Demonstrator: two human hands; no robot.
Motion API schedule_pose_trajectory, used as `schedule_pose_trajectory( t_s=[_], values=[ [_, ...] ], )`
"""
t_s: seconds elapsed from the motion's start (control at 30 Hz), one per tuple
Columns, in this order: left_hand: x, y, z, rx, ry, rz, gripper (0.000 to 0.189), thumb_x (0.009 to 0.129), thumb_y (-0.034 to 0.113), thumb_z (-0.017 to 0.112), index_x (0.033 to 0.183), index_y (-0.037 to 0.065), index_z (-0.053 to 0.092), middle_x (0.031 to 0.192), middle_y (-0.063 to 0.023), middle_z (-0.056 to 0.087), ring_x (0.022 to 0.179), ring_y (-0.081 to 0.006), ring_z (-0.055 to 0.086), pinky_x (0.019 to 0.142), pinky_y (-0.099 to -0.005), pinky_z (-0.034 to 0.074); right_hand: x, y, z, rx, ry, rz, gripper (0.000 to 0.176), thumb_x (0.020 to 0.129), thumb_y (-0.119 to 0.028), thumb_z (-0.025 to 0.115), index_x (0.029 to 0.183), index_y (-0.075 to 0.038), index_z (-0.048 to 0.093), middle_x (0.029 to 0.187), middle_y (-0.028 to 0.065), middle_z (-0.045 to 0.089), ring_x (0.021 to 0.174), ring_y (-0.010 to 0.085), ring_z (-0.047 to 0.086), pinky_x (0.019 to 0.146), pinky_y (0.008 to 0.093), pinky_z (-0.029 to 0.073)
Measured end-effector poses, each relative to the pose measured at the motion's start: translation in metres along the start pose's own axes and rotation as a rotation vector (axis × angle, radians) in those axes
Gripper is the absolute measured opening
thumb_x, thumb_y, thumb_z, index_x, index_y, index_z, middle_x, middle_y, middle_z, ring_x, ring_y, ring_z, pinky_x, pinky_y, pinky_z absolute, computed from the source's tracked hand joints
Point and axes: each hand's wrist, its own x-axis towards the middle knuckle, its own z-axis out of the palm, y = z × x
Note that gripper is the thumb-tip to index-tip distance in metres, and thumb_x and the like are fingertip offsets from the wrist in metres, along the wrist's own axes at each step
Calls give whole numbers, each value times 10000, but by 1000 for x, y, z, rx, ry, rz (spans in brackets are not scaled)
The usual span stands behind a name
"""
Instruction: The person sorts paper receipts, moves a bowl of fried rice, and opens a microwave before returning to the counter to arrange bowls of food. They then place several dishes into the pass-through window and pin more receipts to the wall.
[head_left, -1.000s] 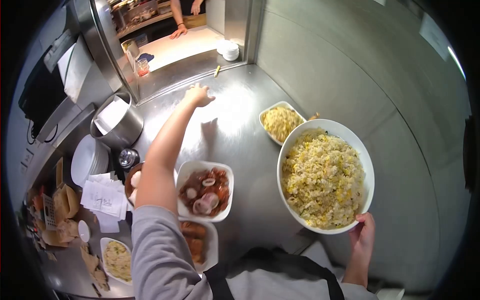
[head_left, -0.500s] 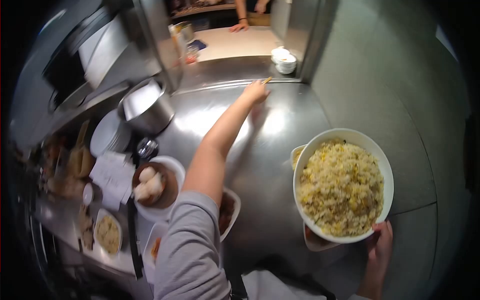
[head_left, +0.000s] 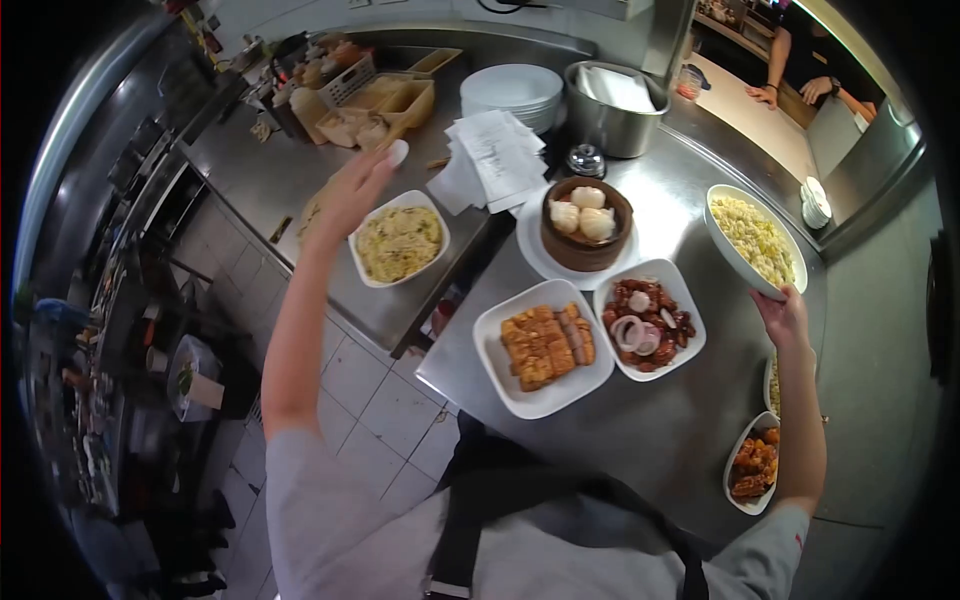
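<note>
My right hand (head_left: 783, 312) grips the near rim of a large white bowl of fried rice (head_left: 755, 240), which is tilted over the right side of the steel counter. Stretched out over the left counter, my left hand (head_left: 360, 195) appears to pinch a thin yellowish stick (head_left: 403, 130) at its fingertips, though blur hides the grip. Close to those fingertips is a small white round item (head_left: 398, 153). Below and right of that hand stands a square white bowl of yellowish food (head_left: 400, 243).
Between my arms are a bamboo steamer of dumplings (head_left: 588, 222), golden fried pieces (head_left: 545, 345) and a dark, onion-topped dish (head_left: 645, 325). Slips of paper (head_left: 495, 160), plates (head_left: 512, 88) and a steel pot (head_left: 625, 125) stand behind. A person's hand (head_left: 762, 95) rests beyond the pass-through.
My view has swung left. My left hand has moved from the pass-through ledge to the left counter. The right hand still holds the fried rice bowl, now more tilted.
</note>
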Motion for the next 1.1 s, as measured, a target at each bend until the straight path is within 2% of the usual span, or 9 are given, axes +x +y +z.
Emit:
schedule_pose_trajectory(
  t_s=[0.13, 0.27, 0.43, 0.57, 0.63, 0.73, 0.87, 0.93, 1.1],
  values=[
    [-102, -74, -42, -33, 119, -448, 414, 844, 333, 410, 989, -40, 516, 993, -142, 531, 950, -241, 484, 825, -288, 349, 41, 37, 4, 20, 56, -62, 297, 823, -126, 351, 1053, 61, 353, 1016, 210, 463, 914, 322, 502, 776, 405, 481],
    [-128, -122, -58, 3, 91, -447, 422, 843, 336, 411, 1007, -42, 506, 1069, -167, 497, 1005, -257, 457, 859, -297, 328, 93, 52, -19, -57, 15, -94, 357, 839, -201, 434, 1079, 55, 366, 1007, 197, 469, 882, 296, 514, 719, 348, 496],
    [-104, -163, -37, 434, 68, -260, 420, 843, 341, 404, 1031, -23, 498, 1119, -204, 453, 1043, -305, 417, 899, -309, 296, -41, 46, 41, -105, -17, -482, 286, 810, -157, 484, 1028, 26, 461, 964, 122, 506, 888, 192, 492, 767, 307, 430],
    [-61, -102, -11, 421, -12, -15, 377, 851, 290, 404, 1016, -37, 496, 1061, -195, 488, 987, -297, 465, 858, -340, 345, -97, 73, 34, -480, 140, -517, 268, 817, -194, 474, 1038, -43, 495, 1021, 41, 502, 948, 140, 426, 819, 294, 350],
    [-50, -42, 18, -210, -260, -47, 346, 857, 227, 405, 1073, -40, 443, 1026, -169, 507, 914, -261, 516, 787, -335, 411, -103, 94, 18, -644, 204, -416, 303, 819, -201, 468, 1067, -27, 474, 964, 41, 523, 809, 102, 468, 688, 238, 375],
    [-55, 22, 81, -925, -805, -432, 419, 858, 172, 402, 1207, -15, 265, 993, -180, 509, 852, -210, 545, 741, -281, 456, -115, 125, 10, -598, 122, -279, 417, 837, -232, 437, 1170, 6, 361, 968, 89, 507, 660, 102, 490, 461, 215, 436],
    [-30, 21, 166, -1008, -881, -665, 358, 846, 131, 383, 1162, -16, 300, 966, -167, 522, 849, -228, 561, 742, -311, 478, -82, 128, -9, -998, 165, -421, 349, 844, -218, 404, 1130, -18, 422, 874, 47, 505, 680, 107, 506, 529, 231, 430],
    [-26, 40, 178, -985, -817, -658, 354, 813, 54, 378, 1147, -15, 282, 936, -165, 529, 789, -233, 580, 690, -318, 505, -58, 110, -4, -912, 169, -488, 356, 816, -207, 408, 1099, 6, 443, 979, 142, 537, 866, 204, 534, 724, 290, 410],
    [-11, 68, 207, -889, -763, -659, 452, 766, -28, 383, 1178, -6, 198, 940, -199, 520, 762, -265, 592, 625, -323, 526, 11, 66, 10, -88, 44, -26, 404, 848, -198, 404, 1148, 62, 329, 1044, 217, 471, 916, 313, 513, 741, 352, 463]
  ],
)
